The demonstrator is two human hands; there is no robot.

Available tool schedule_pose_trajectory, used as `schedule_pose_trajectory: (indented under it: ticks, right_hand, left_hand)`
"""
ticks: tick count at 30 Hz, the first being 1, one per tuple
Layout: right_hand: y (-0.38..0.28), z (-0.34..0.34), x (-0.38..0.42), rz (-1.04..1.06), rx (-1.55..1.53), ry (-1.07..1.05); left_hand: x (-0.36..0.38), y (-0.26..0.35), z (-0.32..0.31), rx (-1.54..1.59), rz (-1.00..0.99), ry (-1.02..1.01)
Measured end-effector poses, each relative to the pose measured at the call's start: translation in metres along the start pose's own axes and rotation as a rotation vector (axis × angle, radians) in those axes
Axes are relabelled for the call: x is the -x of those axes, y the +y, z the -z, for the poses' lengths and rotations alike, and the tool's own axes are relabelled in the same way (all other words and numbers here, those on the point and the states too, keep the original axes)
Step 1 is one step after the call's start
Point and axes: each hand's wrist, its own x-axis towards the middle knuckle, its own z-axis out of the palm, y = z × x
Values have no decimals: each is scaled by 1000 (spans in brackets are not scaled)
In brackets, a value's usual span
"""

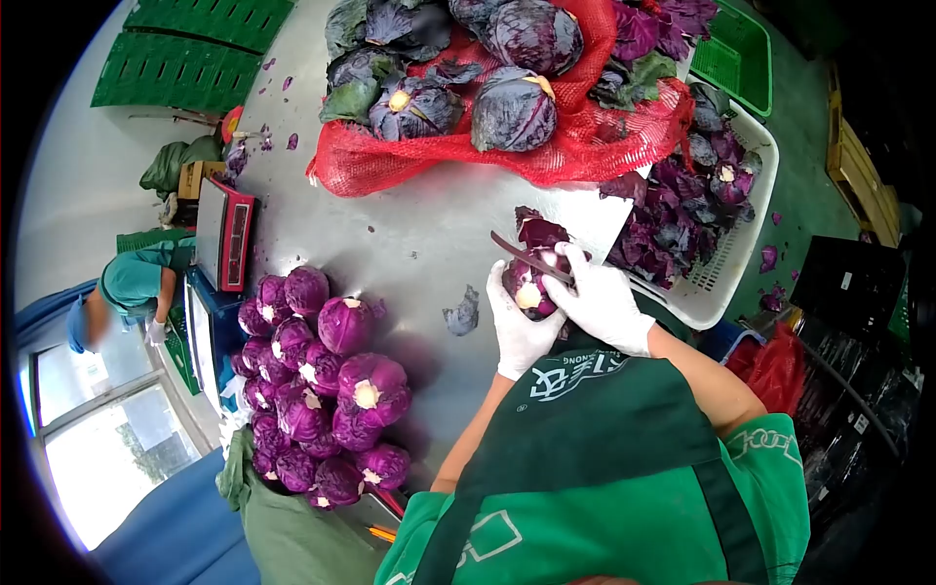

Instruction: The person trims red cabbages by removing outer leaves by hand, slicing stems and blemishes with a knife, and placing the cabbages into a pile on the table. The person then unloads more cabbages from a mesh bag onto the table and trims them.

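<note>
Close to my apron, my gloved left hand (524, 330) is wrapped round a red cabbage (527, 293) with its pale cut stem facing me. My gloved right hand (603, 301) grips a knife (517, 250), whose dark blade lies across the cabbage and points up to the left. A loosened outer leaf (538, 230) stands out from the cabbage's far side. The knife's handle is mostly hidden in my right fingers. A dull leaf (462, 312) lies on the metal table (419, 219) left of my hands.
Peeled cabbages (303, 409) are piled at the left. Untrimmed heads (514, 109) lie on a red mesh sack (380, 161) at the back. A white crate (749, 244) of leaves stands right. A red scale (235, 239) and a bending co-worker (135, 282) are far left.
</note>
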Motion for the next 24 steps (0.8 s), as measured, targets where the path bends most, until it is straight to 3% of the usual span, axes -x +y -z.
schedule_pose_trajectory:
  ticks: [1,3,5,7,9,11,13,16,19,21,23,24]
  right_hand:
    - [10,0,0,73,-94,65]
    - [46,5,-8,115,4,144]
    - [74,17,-18,-103,27,189]
    - [36,39,-10,-140,-75,145]
    - [-11,47,-2,101,-272,-4]
    - [-17,35,-4,16,-67,-184]
    - [-3,21,-6,74,-224,-109]
    - [16,12,-5,104,-169,-68]
    - [85,17,-24,20,-45,269]
    - [87,46,-30,-132,-106,301]
    - [54,50,-22,4,-176,168]
    - [35,44,-16,115,-183,91]
  left_hand:
    - [-2,4,5,-19,6,-12]
    - [-4,9,15,-15,54,-42]
    - [-3,8,14,-62,17,-54]
    - [-2,12,13,-77,33,-53]
    - [-4,17,7,-157,-11,-35]
    - [-4,5,-1,78,-17,-29]
    - [-3,16,4,-81,-6,-9]
    - [-8,15,15,-86,48,-67]
    - [-9,14,21,-60,30,-101]
    - [-10,1,23,-63,-14,-127]
    - [-11,2,29,-74,-46,-170]
    - [-15,13,34,-249,-68,-225]
